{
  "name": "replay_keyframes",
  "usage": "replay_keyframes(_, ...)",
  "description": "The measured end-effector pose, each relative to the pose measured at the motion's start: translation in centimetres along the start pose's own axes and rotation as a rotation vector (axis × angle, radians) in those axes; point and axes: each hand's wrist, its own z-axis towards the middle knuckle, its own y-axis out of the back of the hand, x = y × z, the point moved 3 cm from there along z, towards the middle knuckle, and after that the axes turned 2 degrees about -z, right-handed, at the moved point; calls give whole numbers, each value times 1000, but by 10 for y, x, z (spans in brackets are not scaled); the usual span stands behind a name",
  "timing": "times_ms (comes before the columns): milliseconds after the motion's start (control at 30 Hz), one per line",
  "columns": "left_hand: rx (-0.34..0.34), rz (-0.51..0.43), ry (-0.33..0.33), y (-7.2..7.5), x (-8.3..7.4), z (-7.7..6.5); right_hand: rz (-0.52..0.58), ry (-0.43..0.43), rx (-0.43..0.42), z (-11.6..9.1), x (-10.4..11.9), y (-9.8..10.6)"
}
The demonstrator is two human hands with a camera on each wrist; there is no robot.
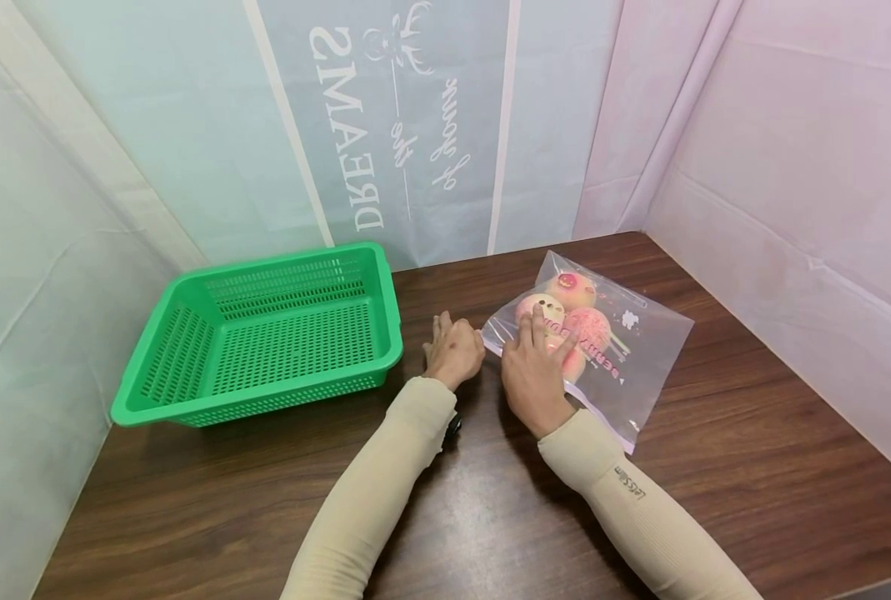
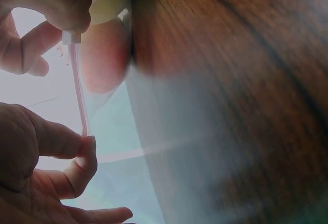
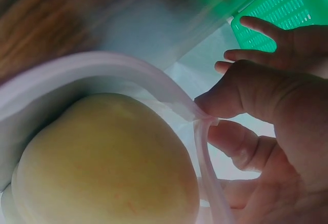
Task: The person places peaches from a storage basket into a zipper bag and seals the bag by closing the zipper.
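A clear plastic slider bag [image 1: 651, 337] with pink lettering and a pink zip edge lies on the table, several round pink-and-yellow fruits [image 1: 589, 327] inside it. My left hand [image 1: 454, 352] pinches the end of the zip edge between thumb and forefinger, its other fingers loosely spread. In the left wrist view, my right hand [image 2: 43, 3] grips the zip at the small white slider [image 2: 71, 37]. From the right wrist, the bag's mouth gapes around a yellow fruit [image 3: 107, 157], with the right thumb and forefinger pinching the mouth's corner.
To the left stands a green perforated plastic basket [image 1: 265, 396] with nothing in it. The brown wooden table [image 1: 753, 467] meets a printed curtain [image 1: 445, 208] at the back and pale sheeting at both sides.
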Motion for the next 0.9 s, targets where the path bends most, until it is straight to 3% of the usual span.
replay_keyframes(900,-30,30,-21,-9,7,-2,13,-7,78,-16,-2,-4)
